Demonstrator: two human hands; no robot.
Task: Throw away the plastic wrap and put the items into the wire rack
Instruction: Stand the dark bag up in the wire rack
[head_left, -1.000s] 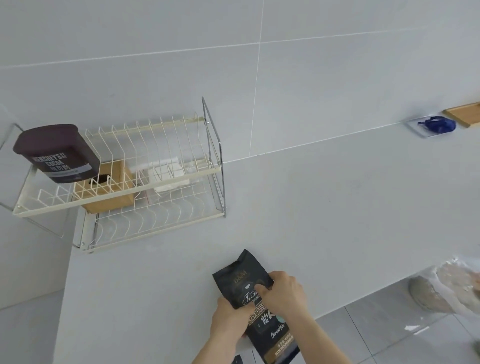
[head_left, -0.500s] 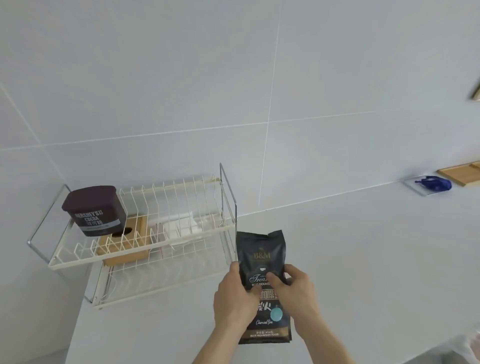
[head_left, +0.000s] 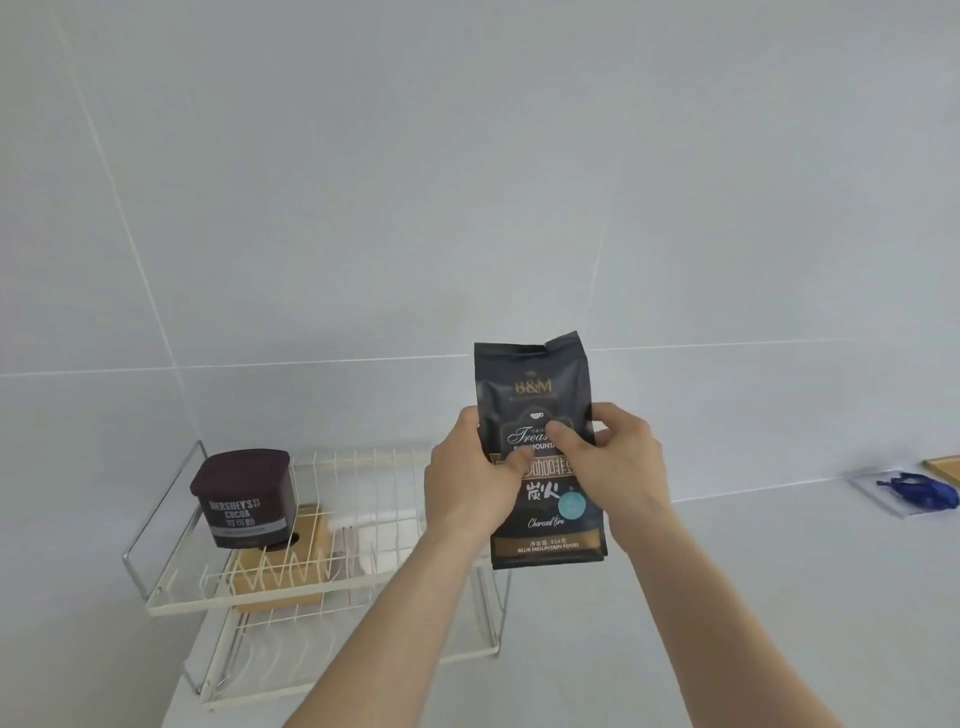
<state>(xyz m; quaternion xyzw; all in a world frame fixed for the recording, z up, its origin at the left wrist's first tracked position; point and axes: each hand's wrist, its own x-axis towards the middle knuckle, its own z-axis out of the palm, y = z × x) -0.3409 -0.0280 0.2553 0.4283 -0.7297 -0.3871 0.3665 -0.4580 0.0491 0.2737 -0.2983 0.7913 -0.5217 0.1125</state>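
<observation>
- A black coffee bag (head_left: 540, 457) is held upright in the air, just right of the wire rack (head_left: 322, 587) and above the counter (head_left: 727, 597).
- On the rack's upper tier a dark cocoa tub (head_left: 244, 499) is seated; a wooden box (head_left: 280, 571) is seen beneath it.
- The bag's sides are clasped by the left hand (head_left: 472, 483) and right hand (head_left: 618, 462), thumbs pressed on its front.
- A blue object (head_left: 919, 491) is seen far right.

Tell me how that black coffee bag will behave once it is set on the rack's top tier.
The coffee bag looks full and fairly stiff: it holds its block shape between both hands. Its flat bottom suggests it could stand, but tall and narrow on the wire rack, it may tip.
</observation>
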